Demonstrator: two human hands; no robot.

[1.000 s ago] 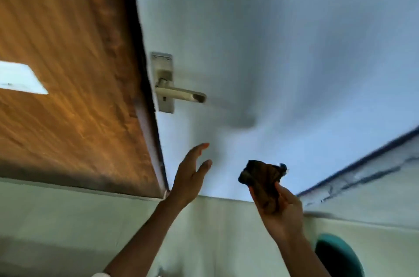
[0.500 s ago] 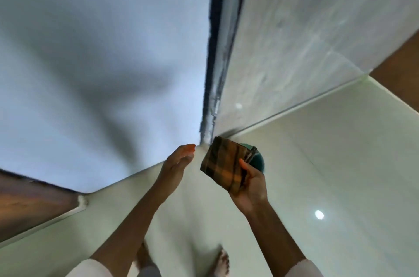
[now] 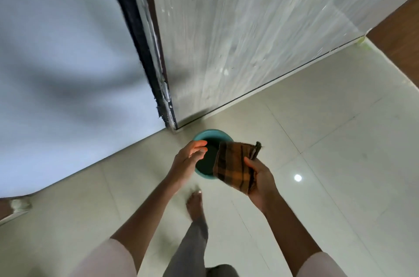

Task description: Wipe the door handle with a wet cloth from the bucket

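A teal bucket [image 3: 205, 135] stands on the floor at the foot of the door frame, its inside dark. My right hand [image 3: 260, 180] holds a folded brown and orange checked cloth [image 3: 233, 164] above the bucket's right side. My left hand [image 3: 187, 160] hovers over the bucket's left rim with fingers apart and nothing in it. The door handle is out of view.
A pale blue wall or door face [image 3: 63, 61] fills the left, edged by a dark frame [image 3: 145, 50]. A grey streaked panel [image 3: 249, 27] rises on the right. The floor is glossy pale tile [image 3: 340, 163]. My bare foot [image 3: 195, 205] stands just short of the bucket.
The view has swung down from the door handle to the floor. Both hands have come down over the bucket, the right still holding the cloth.
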